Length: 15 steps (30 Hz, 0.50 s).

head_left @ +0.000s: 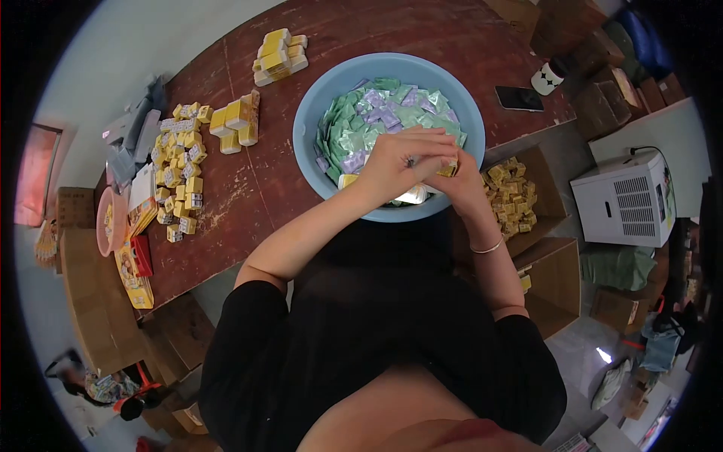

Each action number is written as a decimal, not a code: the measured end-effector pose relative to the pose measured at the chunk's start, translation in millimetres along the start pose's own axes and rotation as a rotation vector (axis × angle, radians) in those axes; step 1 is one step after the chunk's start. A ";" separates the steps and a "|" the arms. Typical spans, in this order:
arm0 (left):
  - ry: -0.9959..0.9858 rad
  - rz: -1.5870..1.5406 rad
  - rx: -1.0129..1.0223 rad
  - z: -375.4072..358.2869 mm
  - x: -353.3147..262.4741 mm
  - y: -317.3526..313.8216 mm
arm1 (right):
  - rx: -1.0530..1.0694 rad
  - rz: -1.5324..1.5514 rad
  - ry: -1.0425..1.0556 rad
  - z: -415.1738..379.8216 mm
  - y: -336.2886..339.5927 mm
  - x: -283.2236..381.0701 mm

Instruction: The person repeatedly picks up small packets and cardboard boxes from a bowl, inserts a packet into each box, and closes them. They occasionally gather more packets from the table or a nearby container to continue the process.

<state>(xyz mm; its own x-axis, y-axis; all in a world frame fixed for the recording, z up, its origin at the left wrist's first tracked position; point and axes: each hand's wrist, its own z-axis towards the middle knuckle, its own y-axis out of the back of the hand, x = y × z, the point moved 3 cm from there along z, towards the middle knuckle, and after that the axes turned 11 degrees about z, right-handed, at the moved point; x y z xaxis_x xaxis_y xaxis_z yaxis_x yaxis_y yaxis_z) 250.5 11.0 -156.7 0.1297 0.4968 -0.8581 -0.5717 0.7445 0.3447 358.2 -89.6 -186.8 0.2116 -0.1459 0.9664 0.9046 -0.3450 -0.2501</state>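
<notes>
A light-blue round tub (303, 124) holds many small green packets (343, 120) and lilac packets (388, 115). My left hand (403, 162) is above its near part, fingers bent over toward my right hand and pressed together; whatever they grip is hidden. At the tub's right rim, my right hand (465, 184) is closed on a small yellow box (449, 168), mostly covered by fingers. Under my left wrist, a yellow-and-white box (347, 181) and a white piece (413, 195) show in part among the packets.
Stacked yellow-and-white boxes (235, 120) and many small yellow boxes (181, 169) stand on the red-brown table (256, 177). A phone (519, 98) and cup (548, 77) lie right. Below the edge, a carton (548, 184) holds yellow boxes. A pink basket (111, 222) is far left.
</notes>
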 end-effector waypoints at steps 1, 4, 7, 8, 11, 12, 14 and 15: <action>-0.212 0.260 -0.044 -3.6 -7.3 1.4 | -0.014 0.022 -0.024 -1.6 1.6 1.2; -0.484 0.540 -0.054 -11.0 -4.7 0.2 | 0.026 0.009 -0.102 -3.8 14.3 -11.0; -0.563 0.524 -0.019 -11.2 -4.8 1.9 | 0.082 -0.031 -0.082 -8.5 10.6 -9.0; -0.403 0.306 0.110 -1.4 6.0 6.6 | 0.089 -0.057 -0.059 -9.3 8.0 -5.2; 0.199 0.210 0.107 40.7 47.6 23.1 | 0.027 0.137 -0.072 3.2 16.0 4.6; 0.172 0.539 0.071 56.5 77.4 26.8 | 0.027 0.137 -0.064 7.2 20.0 3.5; 0.128 0.870 0.025 72.3 134.5 22.8 | -0.180 0.189 0.047 14.7 35.4 0.4; 0.227 0.831 0.147 76.7 156.7 16.8 | -0.179 0.185 0.056 17.2 37.8 0.4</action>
<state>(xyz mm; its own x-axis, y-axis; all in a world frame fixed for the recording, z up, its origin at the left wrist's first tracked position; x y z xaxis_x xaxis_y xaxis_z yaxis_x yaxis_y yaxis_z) 323.3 135.5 -256.1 -0.4561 0.8152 -0.3569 -0.2968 0.2387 0.9246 398.9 -86.7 -194.8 0.3418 -0.2712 0.8998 0.7715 -0.4658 -0.4335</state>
